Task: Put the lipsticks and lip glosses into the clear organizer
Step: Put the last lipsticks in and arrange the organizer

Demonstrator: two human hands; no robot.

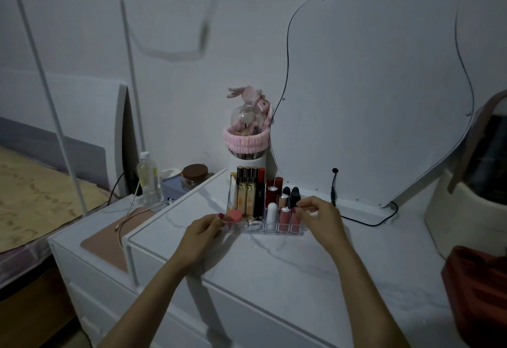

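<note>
The clear organizer (300,233) stands on the white marble-look dresser top (274,265), filled with several upright lipsticks and lip glosses: gold-capped tubes (247,174) at the back, red lipsticks (275,185), black ones (295,195), a white tube (272,212) and pink glosses (284,217) in front. My left hand (204,233) holds the organizer's left front corner beside a small round pink pot (235,216). My right hand (319,214) has its fingers curled at the top of the rightmost pink gloss (295,220) in the front row.
A curved mirror (370,100) leans behind the dresser with a black cable (367,223) below it. A white cup with a pink headband (245,139) stands behind the organizer. A bottle (148,177) and jar (195,176) stand on the lower cabinet at left. Bags sit at right.
</note>
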